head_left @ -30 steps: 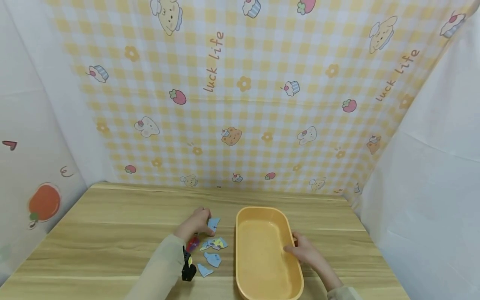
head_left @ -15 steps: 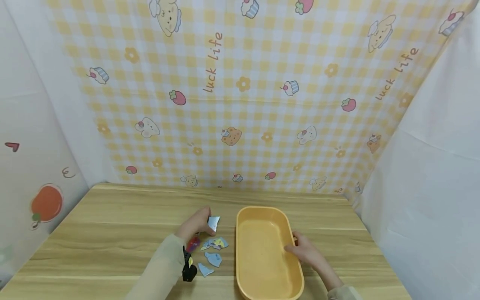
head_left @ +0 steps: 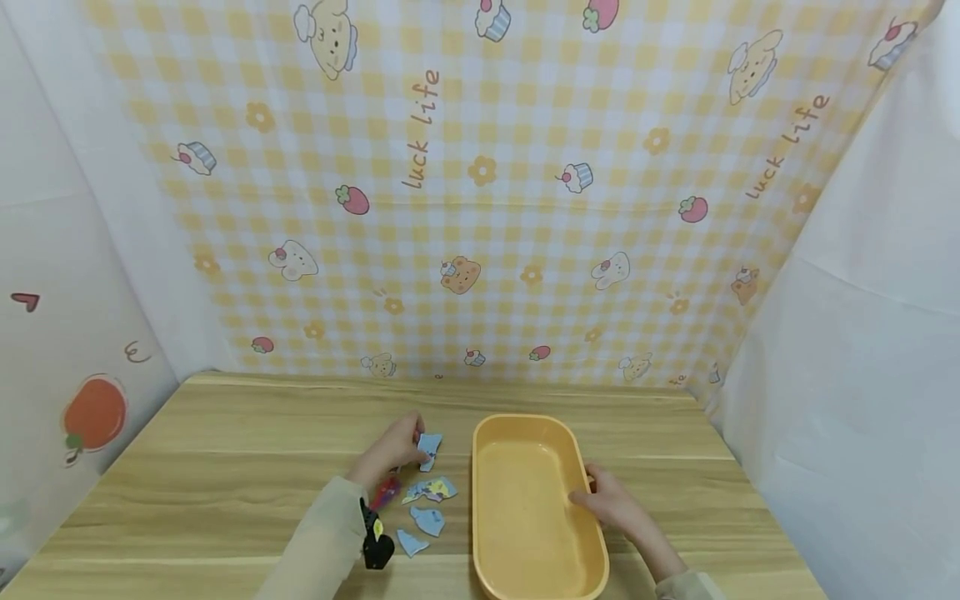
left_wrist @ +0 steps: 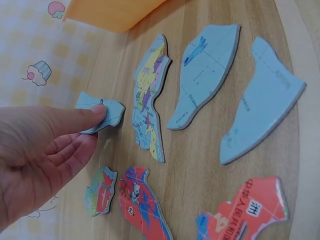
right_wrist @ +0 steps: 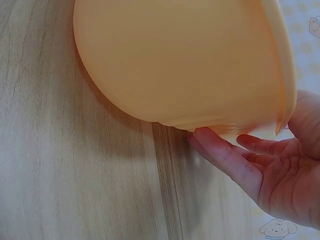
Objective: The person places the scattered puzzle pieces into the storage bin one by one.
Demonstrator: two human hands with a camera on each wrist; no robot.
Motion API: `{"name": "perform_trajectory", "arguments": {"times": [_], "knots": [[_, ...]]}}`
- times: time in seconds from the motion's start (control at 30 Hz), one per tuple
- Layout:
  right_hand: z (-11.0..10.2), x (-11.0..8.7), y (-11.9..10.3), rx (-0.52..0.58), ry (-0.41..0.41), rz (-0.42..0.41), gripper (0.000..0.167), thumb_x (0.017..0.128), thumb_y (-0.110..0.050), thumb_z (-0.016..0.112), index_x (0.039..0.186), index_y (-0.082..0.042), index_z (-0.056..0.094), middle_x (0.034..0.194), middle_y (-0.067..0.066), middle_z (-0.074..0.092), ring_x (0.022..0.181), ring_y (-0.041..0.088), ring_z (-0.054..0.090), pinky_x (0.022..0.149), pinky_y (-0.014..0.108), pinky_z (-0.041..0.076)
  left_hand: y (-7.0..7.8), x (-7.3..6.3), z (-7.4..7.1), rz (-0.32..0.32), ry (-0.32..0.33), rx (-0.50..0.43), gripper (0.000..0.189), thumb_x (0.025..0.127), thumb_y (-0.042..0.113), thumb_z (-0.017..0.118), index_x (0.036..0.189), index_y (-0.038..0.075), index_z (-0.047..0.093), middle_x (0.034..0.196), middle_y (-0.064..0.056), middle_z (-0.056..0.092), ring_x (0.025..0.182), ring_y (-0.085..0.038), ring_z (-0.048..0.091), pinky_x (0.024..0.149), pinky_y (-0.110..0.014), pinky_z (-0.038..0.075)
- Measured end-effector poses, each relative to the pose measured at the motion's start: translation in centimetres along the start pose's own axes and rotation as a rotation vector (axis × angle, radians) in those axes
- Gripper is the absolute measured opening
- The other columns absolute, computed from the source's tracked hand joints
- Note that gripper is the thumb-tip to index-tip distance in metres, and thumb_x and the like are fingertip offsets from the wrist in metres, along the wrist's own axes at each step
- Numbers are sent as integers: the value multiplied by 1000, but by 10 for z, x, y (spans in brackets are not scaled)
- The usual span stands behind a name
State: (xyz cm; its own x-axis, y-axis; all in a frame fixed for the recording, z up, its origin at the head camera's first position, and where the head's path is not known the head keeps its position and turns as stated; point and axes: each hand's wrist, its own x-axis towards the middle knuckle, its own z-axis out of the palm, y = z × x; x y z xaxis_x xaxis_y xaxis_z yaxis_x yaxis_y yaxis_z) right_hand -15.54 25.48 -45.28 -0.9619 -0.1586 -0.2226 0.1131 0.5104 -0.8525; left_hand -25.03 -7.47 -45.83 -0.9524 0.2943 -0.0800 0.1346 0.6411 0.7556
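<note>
My left hand (head_left: 392, 450) pinches a light-blue map puzzle piece (left_wrist: 114, 111), with the thumb on its printed face. Nearby on the table lie a yellow, purple and blue piece (left_wrist: 146, 85) and two pale-blue pieces, one broad (left_wrist: 210, 60) and one curved (left_wrist: 265, 105). Red pieces (left_wrist: 140, 200) lie under the left wrist, partly hidden by the arm in the head view. My right hand (head_left: 609, 500) grips the right side of a yellow-orange plastic bin (head_left: 517, 508), thumb over the rim and fingers against the outer wall. Nothing lies in the bin.
The wood-grain table (head_left: 247, 442) ends at a yellow checked cloth (head_left: 480, 217) hung behind it. White cloth (head_left: 847, 333) closes off the right side. A black wrist camera (head_left: 377, 542) sits on the left wrist.
The held piece in my left hand has tilted, its surface catching the light half a second ago and its print facing up now. The right hand and the bin stay in place.
</note>
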Motion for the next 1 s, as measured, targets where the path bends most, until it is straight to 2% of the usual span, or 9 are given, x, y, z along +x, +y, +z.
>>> {"name": "perform_trajectory", "arguments": {"times": [0.1,0.3,0.5,0.73,1.0], "knots": [[0,0,1,4,0,4,53,83,-9,56,124,17,35,84,16,63,63,18,64,52,34,55,-1,1,0,27,12,-5,30,71,-8,70,90,-2,47,74,-7,43,63,-15,40,54,-23,35],[0,0,2,19,-8,2,53,83,-9,56,124,17,34,86,18,63,65,19,65,54,35,55,1,0,-2,40,21,-45,25,72,-9,67,88,-2,48,77,-12,48,65,-15,44,55,-23,37],[0,1,1,7,-1,2,54,83,-9,56,125,17,34,85,17,62,64,18,64,53,34,55,-1,2,-2,40,25,-64,24,73,-7,67,88,-1,49,76,-10,48,65,-15,44,53,-23,37],[0,0,0,20,-2,-1,52,83,-8,55,124,18,34,86,20,62,65,19,64,53,34,55,-2,2,-4,53,22,-79,22,74,-6,66,89,-2,50,76,-8,50,67,-14,46,57,-22,40],[0,0,-1,34,-7,11,53,84,-8,55,125,18,33,88,22,61,67,20,64,56,35,56,-1,4,-5,30,22,-131,22,75,-5,65,92,-3,50,77,-7,50,66,-14,49,57,-23,45]]}}
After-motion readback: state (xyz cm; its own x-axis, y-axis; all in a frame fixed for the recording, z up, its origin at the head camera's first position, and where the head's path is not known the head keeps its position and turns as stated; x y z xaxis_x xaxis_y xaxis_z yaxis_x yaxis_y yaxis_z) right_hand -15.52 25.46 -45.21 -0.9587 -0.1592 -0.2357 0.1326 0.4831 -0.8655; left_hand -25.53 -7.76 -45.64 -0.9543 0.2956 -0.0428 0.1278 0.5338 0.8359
